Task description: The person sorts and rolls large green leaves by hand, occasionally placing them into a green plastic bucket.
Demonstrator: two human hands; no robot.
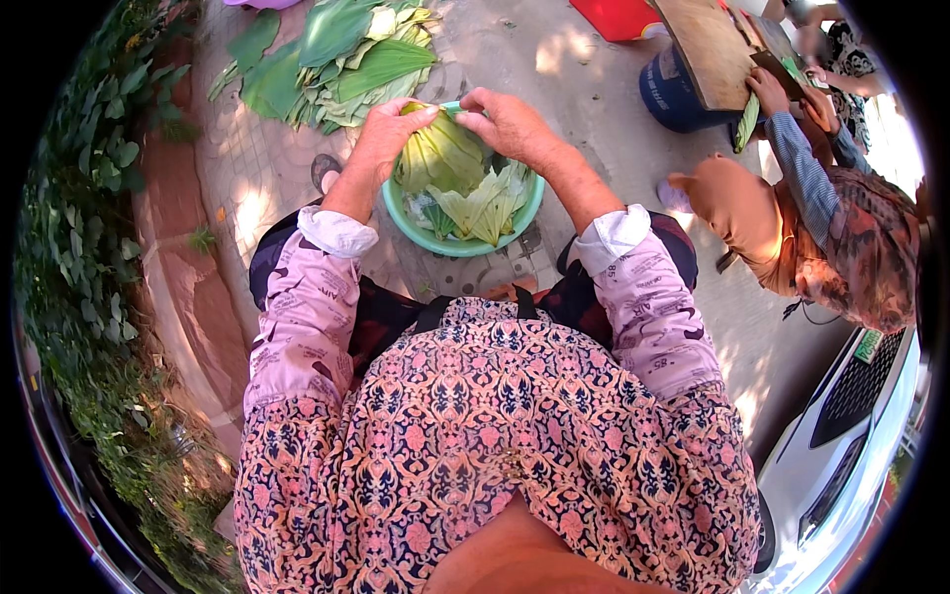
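Over a green plastic basin point(418, 239) on the pavement, both my hands are raised at its far rim. My left hand point(395, 130) pinches the top edge of a yellow-green lotus leaf point(444, 157) between thumb and fingers. My right hand point(505, 122) is at the leaf's upper right side, its thumb and fingers close together; whether they grip the leaf is hard to tell. The leaf hangs with its folds fanning down into the basin. More pale and green leaves point(486, 208) lie in the basin, with water showing at the left.
A pile of large leaves point(334, 67) lies on the paving beyond the basin. At the right, a co-worker holds a blade over a wooden board point(705, 56) on a blue bucket point(672, 93). A white car point(831, 438) stands behind at right; a stone kerb point(193, 297) and plants line the left.
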